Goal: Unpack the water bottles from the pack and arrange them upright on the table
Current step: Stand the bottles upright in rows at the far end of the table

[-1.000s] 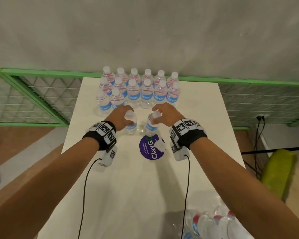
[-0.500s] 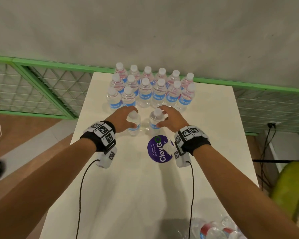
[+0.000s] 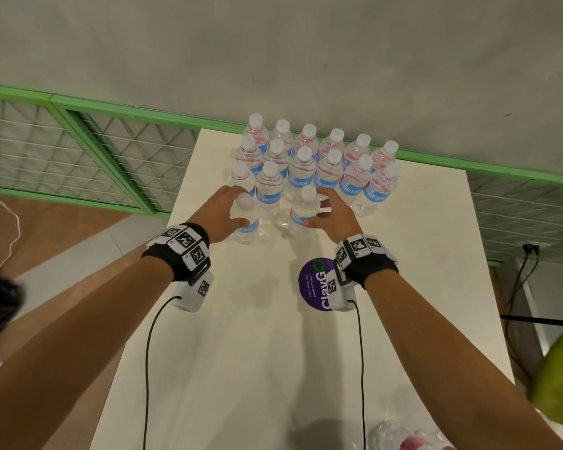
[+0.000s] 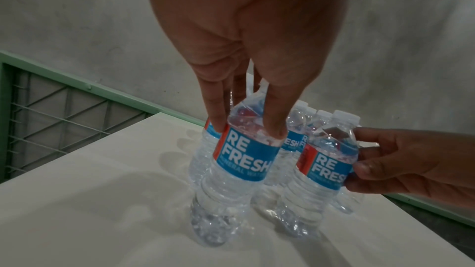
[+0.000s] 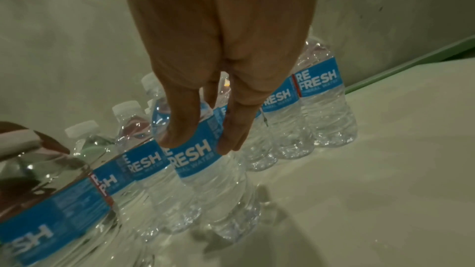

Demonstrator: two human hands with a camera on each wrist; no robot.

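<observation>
The crumpled clear plastic pack (image 3: 410, 438) with red-labelled bottles is being cut off by the head view's lower edge. The round purple sticker (image 3: 314, 282) is lying partly hidden behind the right wrist band. Back-row bottle labels are hiding behind the front rows.

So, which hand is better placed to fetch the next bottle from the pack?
Probably the right hand: the pack lies at the near edge on its side. The left hand would have to cross over.

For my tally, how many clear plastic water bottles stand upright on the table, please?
16: back row six, second row six, third row two, left hand one, right hand one.
</observation>
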